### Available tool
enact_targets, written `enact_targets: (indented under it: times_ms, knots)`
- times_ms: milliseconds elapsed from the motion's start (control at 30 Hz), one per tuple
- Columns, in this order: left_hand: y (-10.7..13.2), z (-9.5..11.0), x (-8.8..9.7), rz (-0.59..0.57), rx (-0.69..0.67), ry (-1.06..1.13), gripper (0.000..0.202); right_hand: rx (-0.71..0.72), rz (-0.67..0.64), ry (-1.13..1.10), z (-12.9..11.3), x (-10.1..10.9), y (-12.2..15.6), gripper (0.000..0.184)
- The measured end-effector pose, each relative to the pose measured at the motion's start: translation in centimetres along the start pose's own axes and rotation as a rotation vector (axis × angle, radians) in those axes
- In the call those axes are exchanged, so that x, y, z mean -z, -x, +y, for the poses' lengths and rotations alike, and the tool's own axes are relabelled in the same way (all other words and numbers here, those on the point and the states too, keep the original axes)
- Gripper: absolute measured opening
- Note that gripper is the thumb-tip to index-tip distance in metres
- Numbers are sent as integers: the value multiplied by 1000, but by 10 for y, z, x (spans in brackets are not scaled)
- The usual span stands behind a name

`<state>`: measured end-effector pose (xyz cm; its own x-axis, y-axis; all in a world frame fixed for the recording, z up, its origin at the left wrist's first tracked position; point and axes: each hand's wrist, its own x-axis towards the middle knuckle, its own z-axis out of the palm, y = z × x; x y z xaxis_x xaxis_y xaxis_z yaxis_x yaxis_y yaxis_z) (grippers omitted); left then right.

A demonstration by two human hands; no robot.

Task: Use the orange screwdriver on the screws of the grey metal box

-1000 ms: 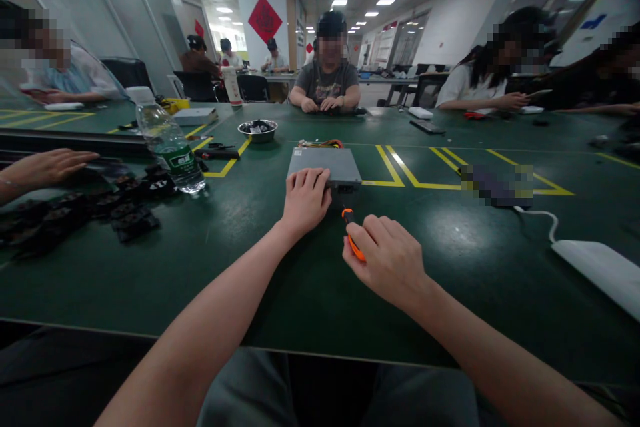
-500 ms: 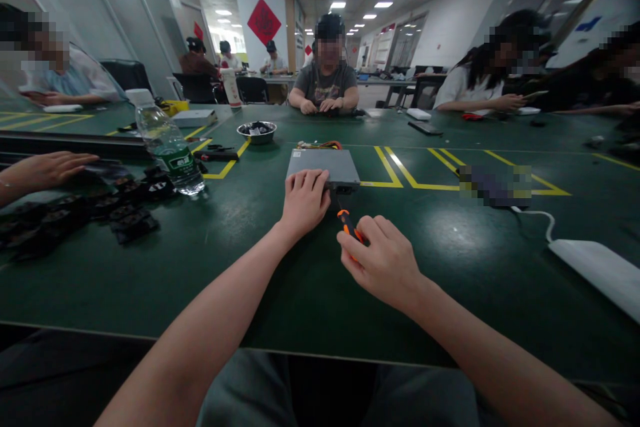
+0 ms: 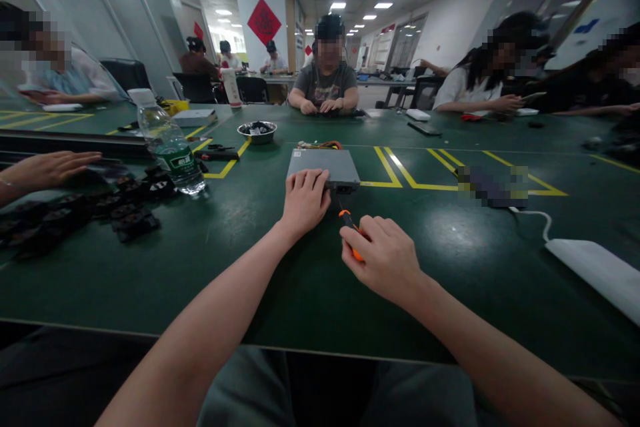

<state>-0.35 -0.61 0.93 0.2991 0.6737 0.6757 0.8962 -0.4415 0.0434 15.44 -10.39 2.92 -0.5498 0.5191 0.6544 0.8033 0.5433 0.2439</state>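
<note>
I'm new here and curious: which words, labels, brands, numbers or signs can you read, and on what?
No text reads with certainty.
Bottle, green label: white characters, too blurred.
Grey metal box, white sticker: too small.
Red diamond sign: character too unclear.
Grey shirt, chest print: too blurred.
White cup, red marks: too small.
Black part, white mark: too blurred.
Blue wall mark: unreadable.

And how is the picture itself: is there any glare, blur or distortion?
Head view: glare pales the table right of the right hand; head view: the bottle looks tilted, probably lens distortion; head view: the screwdriver fades to an unclear tip against the dark green.
</note>
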Motion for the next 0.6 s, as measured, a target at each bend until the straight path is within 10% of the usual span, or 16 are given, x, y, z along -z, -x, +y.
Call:
enact_targets:
  times_ms: [367, 600]
  knots:
    - [0, 0, 0, 5, 7, 22, 37, -233, 17, -58, 5, 1, 1, 35]
    - [0, 0, -1, 8, 8, 18, 37, -62, -25, -56, 0, 3, -3, 15]
